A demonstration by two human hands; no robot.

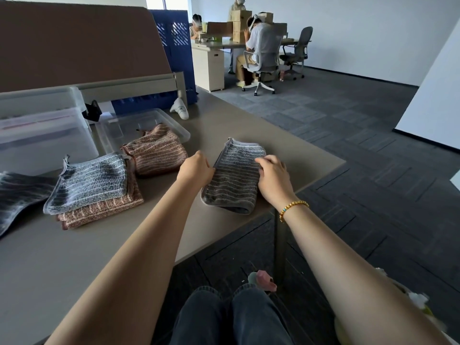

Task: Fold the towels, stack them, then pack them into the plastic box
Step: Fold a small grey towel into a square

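Observation:
A folded grey striped towel (234,178) lies near the table's right edge. My left hand (196,169) grips its left side and my right hand (273,175) holds its right side. To the left, a folded grey towel (89,183) rests on a folded brown towel (104,210) as a stack. Another folded brown towel (156,151) lies behind them, partly on a clear plastic lid (179,128). An unfolded dark grey towel (17,195) sprawls at the far left. The clear plastic box (37,130) stands at the back left.
The beige table (99,257) ends just right of the towel I hold. A white controller (179,109) lies at the back by a blue partition (174,46). A brown cardboard panel stands behind the box. People sit at a far desk.

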